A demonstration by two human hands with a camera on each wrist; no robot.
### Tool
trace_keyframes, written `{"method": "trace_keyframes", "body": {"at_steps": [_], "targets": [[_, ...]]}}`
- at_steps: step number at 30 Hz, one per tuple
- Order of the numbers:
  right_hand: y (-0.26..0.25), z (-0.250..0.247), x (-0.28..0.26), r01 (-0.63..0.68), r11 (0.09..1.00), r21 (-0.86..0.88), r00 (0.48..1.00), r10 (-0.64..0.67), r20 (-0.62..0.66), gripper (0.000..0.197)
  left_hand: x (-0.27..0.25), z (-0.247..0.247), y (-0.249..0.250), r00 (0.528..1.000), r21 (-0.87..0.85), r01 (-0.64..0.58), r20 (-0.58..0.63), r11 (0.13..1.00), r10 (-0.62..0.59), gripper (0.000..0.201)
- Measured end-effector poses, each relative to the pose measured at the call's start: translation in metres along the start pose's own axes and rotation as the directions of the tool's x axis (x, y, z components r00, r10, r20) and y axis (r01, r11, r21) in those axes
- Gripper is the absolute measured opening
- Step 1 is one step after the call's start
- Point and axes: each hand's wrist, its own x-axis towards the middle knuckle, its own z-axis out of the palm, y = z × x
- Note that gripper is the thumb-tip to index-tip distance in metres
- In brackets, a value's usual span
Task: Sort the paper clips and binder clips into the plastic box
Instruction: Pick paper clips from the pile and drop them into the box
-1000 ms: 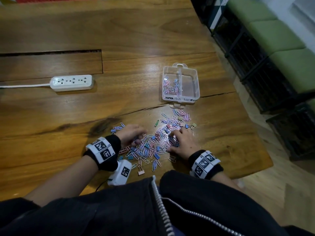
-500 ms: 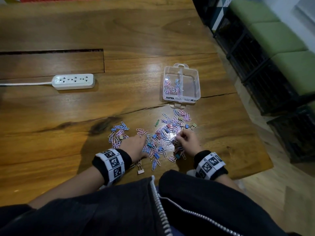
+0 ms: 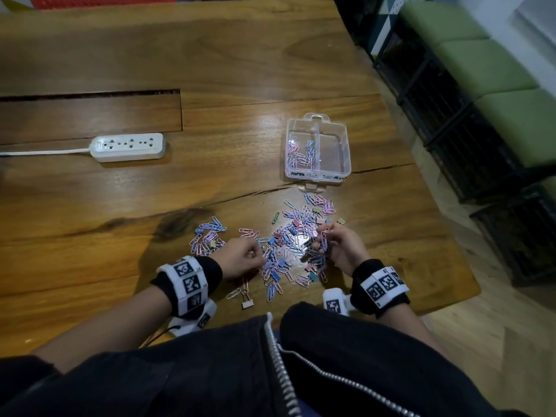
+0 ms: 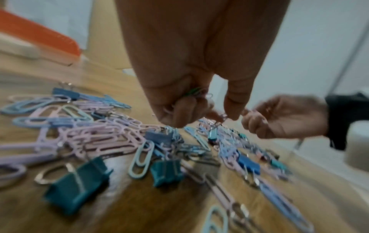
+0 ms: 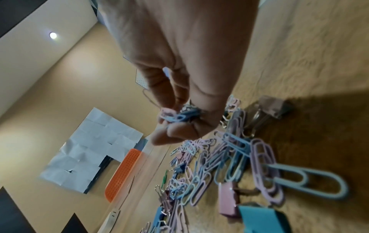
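A clear plastic box (image 3: 346,145) with two compartments stands beyond the pile; its left compartment holds several paper clips (image 3: 301,155). A pile of pastel paper clips (image 3: 296,233) mixed with binder clips (image 3: 275,276) lies on the wooden table. My left hand (image 3: 243,257) sits at the pile's left side, curled around a few paper clips (image 4: 196,93). My right hand (image 3: 334,245) is raised slightly over the pile's right side and grips a bunch of blue and pink paper clips (image 5: 177,115).
A white power strip (image 3: 129,147) with its cord lies at the left. A smaller scatter of paper clips (image 3: 207,234) lies left of the main pile. The table's right edge (image 3: 445,224) is close to the box; black crates and green cushions stand beyond it.
Both hands have drawn clips from the pile. The left hand slid right and closed on a few; the right hand lifted a bunch off the table.
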Motion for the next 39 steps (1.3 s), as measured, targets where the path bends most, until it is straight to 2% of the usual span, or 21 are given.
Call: {"method": "trace_keyframes", "body": {"at_steps": [2,4,5,7,9,10,12,14,15,17,18,20,21,23,24,26,28,31,35,37,39], "targets": [[-0.001,0.001,0.003,-0.002,0.999,0.04,1.0,0.002,-0.007,0.026,0.001,-0.007,-0.001,0.999,-0.17,0.002,0.037,0.985,0.004,0.015],[-0.002,0.003,0.01,0.02,1.0,0.007,1.0,-0.019,-0.021,0.029,0.002,-0.015,-0.002,0.998,-0.274,0.018,0.056,0.962,-0.003,0.015],[-0.001,0.003,0.015,0.031,0.997,-0.064,0.998,-0.034,-0.046,0.031,0.003,-0.017,-0.002,0.998,-0.336,0.035,0.067,0.941,-0.014,0.015],[0.004,0.006,0.025,0.061,0.925,-0.375,0.987,-0.112,-0.115,0.03,0.005,-0.021,-0.002,0.996,-0.477,0.073,0.077,0.876,-0.041,0.019],[0.01,0.008,0.031,0.063,0.706,-0.705,0.976,-0.192,-0.106,0.023,0.007,-0.022,-0.003,0.994,-0.644,0.103,0.087,0.758,-0.061,0.022],[0.013,0.01,0.03,0.049,0.583,-0.811,0.977,-0.195,-0.081,0.02,0.007,-0.022,-0.002,0.993,-0.725,0.112,0.097,0.679,-0.06,0.022],[0.016,0.013,0.026,0.041,0.372,-0.927,0.985,-0.171,-0.025,0.029,0.007,-0.021,0.0,0.992,-0.837,0.12,0.12,0.533,-0.036,0.015],[0.017,0.016,0.022,0.072,0.228,-0.971,0.983,-0.179,0.031,0.046,0.007,-0.02,0.004,0.989,-0.884,0.131,0.146,0.448,-0.002,0.003],[0.016,0.016,0.021,0.09,0.168,-0.982,0.979,-0.195,0.056,0.048,0.007,-0.019,0.006,0.989,-0.897,0.131,0.15,0.423,0.012,0.008],[0.016,0.017,0.02,0.104,0.074,-0.992,0.974,-0.21,0.086,0.037,0.01,-0.017,0.012,0.987,-0.893,0.137,0.159,0.428,0.015,0.006],[0.016,0.017,0.02,0.108,0.044,-0.993,0.972,-0.214,0.096,0.031,0.013,-0.017,0.017,0.987,-0.866,0.142,0.158,0.48,-0.009,0.009],[0.017,0.016,0.019,0.124,-0.002,-0.992,0.969,-0.216,0.121,0.025,0.019,-0.015,0.028,0.991,-0.701,0.135,0.104,0.701,-0.087,0.025],[0.018,0.016,0.019,0.136,-0.016,-0.991,0.967,-0.216,0.136,0.023,0.023,-0.012,0.033,0.994,-0.567,0.109,0.044,0.816,-0.102,0.026],[0.02,0.015,0.018,0.153,0.002,-0.988,0.966,-0.213,0.149,0.019,0.031,-0.006,0.039,0.995,-0.242,0.021,-0.085,0.97,-0.043,0.024],[0.021,0.014,0.018,0.159,0.046,-0.986,0.965,-0.218,0.146,0.017,0.034,-0.002,0.041,0.992,-0.035,-0.016,-0.123,0.999,0.011,0.021],[0.02,0.011,0.016,0.171,0.203,-0.964,0.963,-0.241,0.12,0.015,0.038,0.004,0.047,0.983,0.344,-0.072,-0.137,0.936,0.126,0.019],[0.016,0.005,0.014,0.173,0.35,-0.921,0.966,-0.242,0.089,0.016,0.044,0.01,0.052,0.978,0.536,-0.094,-0.109,0.839,0.179,0.029],[0.009,-0.005,0.01,0.155,0.571,-0.806,0.982,-0.175,0.065,0.016,0.053,0.017,0.057,0.984,0.657,-0.049,-0.097,0.752,0.149,0.039],[0.003,-0.014,0.001,0.131,0.824,-0.551,0.991,-0.118,0.06,0.025,0.058,0.022,0.056,0.988,0.671,0.019,-0.128,0.741,0.091,0.044],[-0.001,-0.016,-0.003,0.074,0.918,-0.388,0.997,-0.058,0.053,0.025,0.059,0.025,0.057,0.991,0.692,0.006,-0.099,0.722,0.087,0.036],[-0.009,-0.017,-0.003,0.022,0.965,-0.263,0.998,-0.004,0.069,0.022,0.058,0.028,0.056,0.994,0.702,0.0,-0.078,0.713,0.078,0.028]]}}
